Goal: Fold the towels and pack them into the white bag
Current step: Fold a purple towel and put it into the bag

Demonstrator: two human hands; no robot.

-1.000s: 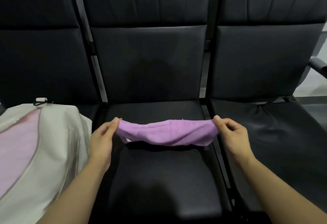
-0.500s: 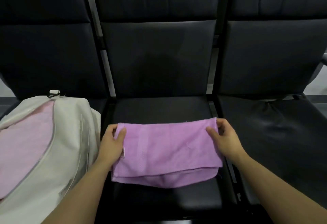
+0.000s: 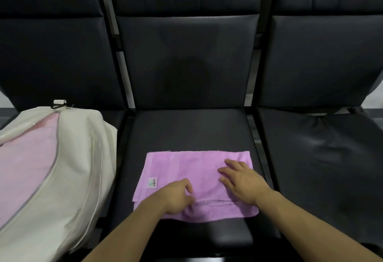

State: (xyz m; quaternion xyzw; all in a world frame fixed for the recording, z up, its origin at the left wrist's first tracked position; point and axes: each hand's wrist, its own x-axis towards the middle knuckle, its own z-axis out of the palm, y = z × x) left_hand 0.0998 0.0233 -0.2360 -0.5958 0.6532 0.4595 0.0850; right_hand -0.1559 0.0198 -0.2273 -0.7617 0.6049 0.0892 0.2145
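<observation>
Two hands on a folded purple towel.
Right hand presses with straight fingers; left hand rests, fingers curled, holding nothing visible.

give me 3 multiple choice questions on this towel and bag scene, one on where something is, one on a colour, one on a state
1. Where does the folded purple terry towel lie?
A. on the middle black padded seat
B. inside the bag
C. on the right-hand seat

2. What colour shows through the open zip of the white fabric bag?
A. green
B. pink
C. blue

3. How does the right hand meet the towel?
A. it lifts a corner in a pinch grip
B. it hangs clear above it
C. it lies flat on it, fingers straight

Answers:
1 A, the towel rests on the centre cushion, beside the bag.
2 B, pink cloth fills the opening.
3 C, the palm and spread fingers lie on the cloth; the left hand rests near its front edge.
</observation>
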